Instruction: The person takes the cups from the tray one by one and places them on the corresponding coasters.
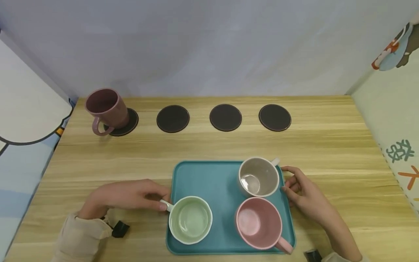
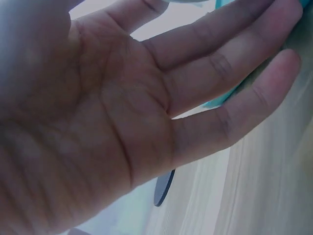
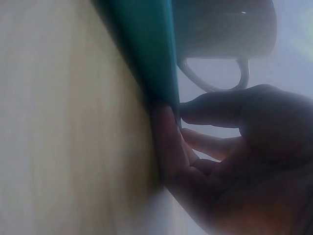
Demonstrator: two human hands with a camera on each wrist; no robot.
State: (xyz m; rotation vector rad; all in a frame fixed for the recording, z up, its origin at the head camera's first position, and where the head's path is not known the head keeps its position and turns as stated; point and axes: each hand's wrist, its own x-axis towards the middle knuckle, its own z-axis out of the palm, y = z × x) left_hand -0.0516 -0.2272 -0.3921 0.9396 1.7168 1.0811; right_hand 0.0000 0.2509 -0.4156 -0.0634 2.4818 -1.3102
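Observation:
A light green mug (image 1: 190,220) is at the left side of a teal tray (image 1: 209,171). My left hand (image 1: 137,196) pinches its handle between thumb and index finger; in the left wrist view the other fingers (image 2: 220,68) stretch out loosely and the grip itself is hidden. My right hand (image 1: 304,194) holds the tray's right rim, thumb on top and fingers at the edge, also seen in the right wrist view. On the tray's right half stand a beige mug (image 1: 258,176) and a pink mug (image 1: 259,222), side by side.
Along the back of the wooden table (image 1: 196,145) lie black round coasters: one left of centre (image 1: 172,118), one in the middle (image 1: 226,117), one at right (image 1: 275,117). A dark mauve mug (image 1: 109,109) stands on another coaster (image 1: 132,122) at far left.

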